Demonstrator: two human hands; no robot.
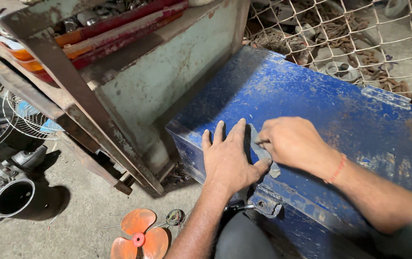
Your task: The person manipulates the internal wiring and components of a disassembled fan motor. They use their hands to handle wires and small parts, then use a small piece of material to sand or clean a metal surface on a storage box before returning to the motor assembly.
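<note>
Head view: left hand (230,156) flat on blue box (340,110), right hand (290,141) pinching grey strip (262,152).

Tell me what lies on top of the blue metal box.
On the blue metal box, the left hand lies flat and the right hand holds a grey strip. Whatever is under the palms is covered.

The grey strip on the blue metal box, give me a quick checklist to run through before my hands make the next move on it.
1. Grey strip lies flat on the blue metal box: ok.
2. Left hand pressed flat beside the strip, steadying it: ok.
3. Right hand has the strip's upper end pinched: ok.
4. Strip's full length visible: not ok, hands cover part.
5. Box latch at the front edge fastened: cannot tell.
6. Lid around the hands free of loose parts: ok.
</note>
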